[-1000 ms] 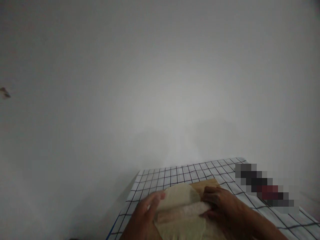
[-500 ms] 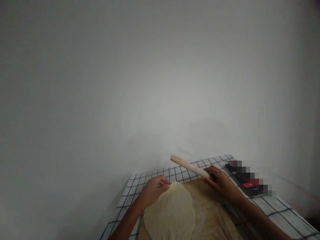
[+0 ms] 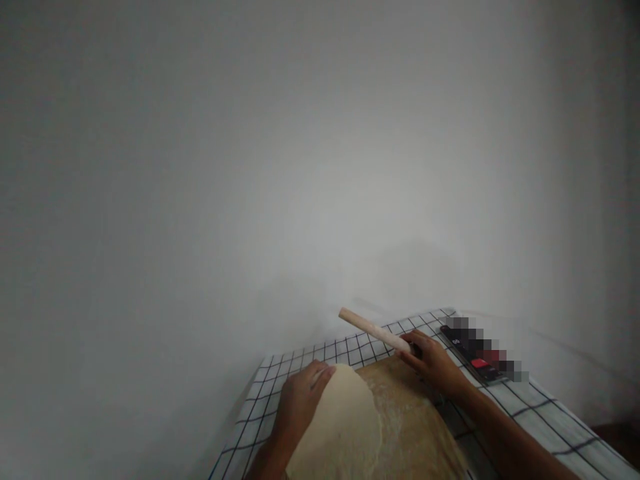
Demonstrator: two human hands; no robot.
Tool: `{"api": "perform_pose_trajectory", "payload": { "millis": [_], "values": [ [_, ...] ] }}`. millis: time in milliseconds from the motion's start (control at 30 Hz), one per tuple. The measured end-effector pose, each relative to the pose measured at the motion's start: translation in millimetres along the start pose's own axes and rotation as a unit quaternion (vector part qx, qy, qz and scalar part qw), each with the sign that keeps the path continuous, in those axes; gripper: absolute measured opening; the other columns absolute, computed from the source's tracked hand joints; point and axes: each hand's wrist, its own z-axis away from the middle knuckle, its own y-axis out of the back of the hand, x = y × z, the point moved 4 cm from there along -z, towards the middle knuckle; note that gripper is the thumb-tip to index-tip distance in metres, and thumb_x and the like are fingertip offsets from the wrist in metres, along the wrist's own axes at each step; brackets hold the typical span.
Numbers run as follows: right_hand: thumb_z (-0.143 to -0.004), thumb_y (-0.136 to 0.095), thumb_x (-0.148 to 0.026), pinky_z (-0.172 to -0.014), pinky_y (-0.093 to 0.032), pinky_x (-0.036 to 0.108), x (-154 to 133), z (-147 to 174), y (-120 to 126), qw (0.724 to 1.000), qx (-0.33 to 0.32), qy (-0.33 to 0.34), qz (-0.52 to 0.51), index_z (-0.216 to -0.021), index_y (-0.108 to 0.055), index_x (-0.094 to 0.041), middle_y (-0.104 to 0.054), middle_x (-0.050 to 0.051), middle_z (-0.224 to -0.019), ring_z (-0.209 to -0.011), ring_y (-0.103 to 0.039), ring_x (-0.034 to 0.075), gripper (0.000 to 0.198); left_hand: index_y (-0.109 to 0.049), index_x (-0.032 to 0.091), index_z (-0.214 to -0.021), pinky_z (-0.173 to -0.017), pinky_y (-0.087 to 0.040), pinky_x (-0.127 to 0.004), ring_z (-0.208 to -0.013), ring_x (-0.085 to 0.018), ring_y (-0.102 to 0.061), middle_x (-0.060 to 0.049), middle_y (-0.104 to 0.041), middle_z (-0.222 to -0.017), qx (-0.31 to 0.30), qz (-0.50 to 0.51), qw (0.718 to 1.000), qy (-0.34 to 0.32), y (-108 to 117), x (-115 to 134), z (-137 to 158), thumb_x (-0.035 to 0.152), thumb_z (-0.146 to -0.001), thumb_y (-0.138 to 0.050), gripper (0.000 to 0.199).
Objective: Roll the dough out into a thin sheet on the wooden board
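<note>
A flat, pale sheet of rolled dough [image 3: 345, 427] lies on a floury wooden board [image 3: 407, 413], its lower part cut off by the bottom of the view. At its upper left edge, my left hand [image 3: 304, 395] is closed with thumb and fingertips pinching the rim of the dough. My right hand [image 3: 431, 360] grips one end of a thin wooden rolling pin [image 3: 373, 329]. The pin is raised above the board's far right corner, its free end pointing left and toward the wall.
A checked black-and-white cloth [image 3: 533, 407] covers the table. Right of my right hand lies a dark, flat object with a red patch [image 3: 479, 363], partly pixelated. A plain white wall [image 3: 320, 167] rises directly behind the table.
My left hand has turned and closed on the edge of the dough. The right hand still holds the rolling pin raised, in nearly the same place. The view has shifted slightly.
</note>
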Motion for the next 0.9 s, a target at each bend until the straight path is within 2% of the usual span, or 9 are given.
{"api": "perform_pose_trajectory", "payload": {
  "millis": [167,267,367,433,533,633,733,800,900],
  "values": [
    [-0.092,-0.056,-0.044,-0.067,-0.040,0.028,-3.3,0.4,0.6,1.000,0.005,0.001,-0.014,-0.101,-0.067,-0.020,-0.062,0.001,-0.087,-0.075,-0.057,0.017,0.028,-0.072,0.027,-0.089,-0.078,-0.046,-0.024,-0.085,-0.018,-0.068,0.002,-0.075,-0.089,-0.001,0.009,0.999,-0.047,47.1,39.6,7.4,0.050,-0.094,-0.052,0.031],
    [-0.091,-0.058,-0.043,-0.065,-0.039,0.028,-3.7,0.7,1.7,1.000,0.013,-0.004,-0.016,-0.101,-0.067,-0.020,-0.063,0.001,-0.085,-0.074,-0.057,0.017,0.027,-0.074,0.027,-0.083,-0.070,-0.046,-0.022,-0.076,-0.016,-0.067,0.004,-0.074,-0.081,-0.063,0.048,0.994,-0.074,79.3,65.2,3.5,0.049,-0.091,-0.060,0.028],
    [-0.091,-0.058,-0.042,-0.067,-0.039,0.028,-3.4,0.1,3.4,1.000,0.022,-0.002,-0.014,-0.100,-0.068,-0.019,-0.063,0.001,-0.085,-0.075,-0.057,0.017,0.026,-0.074,0.024,-0.076,-0.059,-0.042,-0.022,-0.065,-0.015,-0.063,0.005,-0.069,-0.068,-0.127,0.072,0.986,-0.084,88.1,73.8,-15.5,0.050,-0.086,-0.065,0.029],
    [-0.092,-0.058,-0.042,-0.066,-0.038,0.027,-2.2,-0.9,4.3,1.000,0.025,-0.004,-0.014,-0.099,-0.068,-0.020,-0.062,0.000,-0.085,-0.075,-0.056,0.016,0.026,-0.074,0.021,-0.074,-0.054,-0.039,-0.021,-0.061,-0.014,-0.059,0.004,-0.066,-0.063,-0.167,0.081,0.978,-0.094,70.8,69.7,-35.7,0.052,-0.085,-0.066,0.033],
    [-0.092,-0.059,-0.043,-0.063,-0.037,0.027,0.1,-2.7,5.2,0.999,0.026,-0.013,-0.016,-0.098,-0.067,-0.020,-0.060,-0.001,-0.081,-0.072,-0.055,0.016,0.025,-0.074,0.019,-0.078,-0.059,-0.045,-0.023,-0.067,-0.016,-0.063,0.002,-0.069,-0.070,-0.214,0.073,0.966,-0.126,21.3,57.7,-63.2,0.055,-0.083,-0.066,0.038],
    [-0.091,-0.060,-0.044,-0.062,-0.036,0.027,-0.5,-3.9,6.2,0.999,0.026,-0.016,-0.018,-0.098,-0.066,-0.021,-0.058,-0.001,-0.079,-0.070,-0.054,0.016,0.025,-0.076,0.020,-0.097,-0.088,-0.051,-0.031,-0.099,-0.022,-0.066,-0.005,-0.075,-0.102,-0.194,0.071,0.969,-0.132,-19.0,43.4,-70.1,0.057,-0.090,-0.056,0.042],
    [-0.093,-0.058,-0.044,-0.062,-0.037,0.028,-5.3,-4.2,7.5,0.999,0.025,-0.014,-0.022,-0.098,-0.066,-0.021,-0.059,-0.001,-0.079,-0.070,-0.054,0.016,0.024,-0.066,0.027,-0.126,-0.119,-0.027,-0.045,-0.143,-0.027,-0.036,-0.005,-0.053,-0.147,-0.148,0.042,0.979,-0.135,-33.4,30.5,-44.9,0.053,-0.099,-0.042,0.045],
    [-0.093,-0.057,-0.044,-0.062,-0.037,0.028,-9.7,-4.1,7.7,0.999,0.021,-0.015,-0.022,-0.098,-0.065,-0.022,-0.059,-0.001,-0.079,-0.070,-0.054,0.016,0.024,-0.047,0.033,-0.145,-0.122,-0.019,-0.052,-0.151,-0.028,-0.017,0.000,-0.032,-0.161,-0.140,-0.032,0.977,-0.158,-36.2,24.7,-16.3,0.054,-0.100,-0.041,0.050],
    [-0.094,-0.056,-0.046,-0.062,-0.037,0.028,-15.4,-3.5,6.0,0.999,0.007,-0.022,-0.023,-0.100,-0.064,-0.023,-0.059,-0.001,-0.078,-0.070,-0.056,0.017,0.025,-0.020,0.038,-0.156,-0.122,-0.019,-0.057,-0.152,-0.028,-0.014,0.002,-0.019,-0.165,-0.186,-0.119,0.953,-0.206,-42.7,19.8,24.4,0.053,-0.101,-0.040,0.060]
  ]
}}
